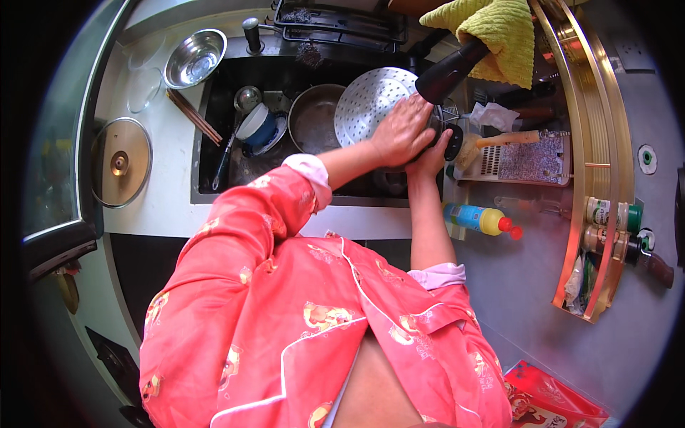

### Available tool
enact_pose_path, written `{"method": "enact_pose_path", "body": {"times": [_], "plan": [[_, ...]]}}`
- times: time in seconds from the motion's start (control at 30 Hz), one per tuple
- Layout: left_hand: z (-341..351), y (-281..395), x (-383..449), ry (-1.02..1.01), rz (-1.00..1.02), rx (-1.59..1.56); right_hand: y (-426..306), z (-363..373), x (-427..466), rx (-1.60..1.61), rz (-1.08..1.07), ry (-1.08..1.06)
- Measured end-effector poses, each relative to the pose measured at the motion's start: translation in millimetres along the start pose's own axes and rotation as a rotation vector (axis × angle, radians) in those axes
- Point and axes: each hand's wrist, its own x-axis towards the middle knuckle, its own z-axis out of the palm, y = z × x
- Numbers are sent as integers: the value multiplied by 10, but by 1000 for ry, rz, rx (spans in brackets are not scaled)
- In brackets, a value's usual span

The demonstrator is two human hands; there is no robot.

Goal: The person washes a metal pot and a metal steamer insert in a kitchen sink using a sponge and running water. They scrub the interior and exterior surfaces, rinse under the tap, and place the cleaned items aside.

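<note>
A perforated metal steamer plate (369, 104) leans at the right of the black sink (206, 166). My left hand (402, 131) lies across its lower right edge, fingers stretched below the black faucet head (452, 72). What its fingertips touch is hidden. Close by on the right, my right hand (429, 156) grips the side of a dark pot by its black handle (455, 142); most of this pot is covered by my hands. Left of the plate sits a wide pan (316, 120). A blue-and-white bowl (256, 125) and a metal ladle (247, 99) lie farther left in the sink.
On the left counter are a steel bowl (196, 59), chopsticks (193, 116) and a glass lid (122, 163). A yellow cloth (495, 43) hangs over the faucet. At right are a grater (530, 158), a detergent bottle (476, 218) and a gold-coloured rack (602, 160).
</note>
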Motion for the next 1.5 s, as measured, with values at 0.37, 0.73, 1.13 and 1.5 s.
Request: {"method": "enact_pose_path", "body": {"times": [0.37, 0.73, 1.13, 1.5], "plan": [[34, -312, -155, 185, -137, 67, 109, 96, 39, -43, 68, -13], [-74, -773, -737, 64, -328, 141, -74, 23, -19, 9, 193, -85], [-71, -1330, -203, 424, -1112, -605, -95, 31, -266, -140, -131, -81], [-522, -579, 25, 176, -120, -216, 40, -85, -325, -487, -515, -13]]}}
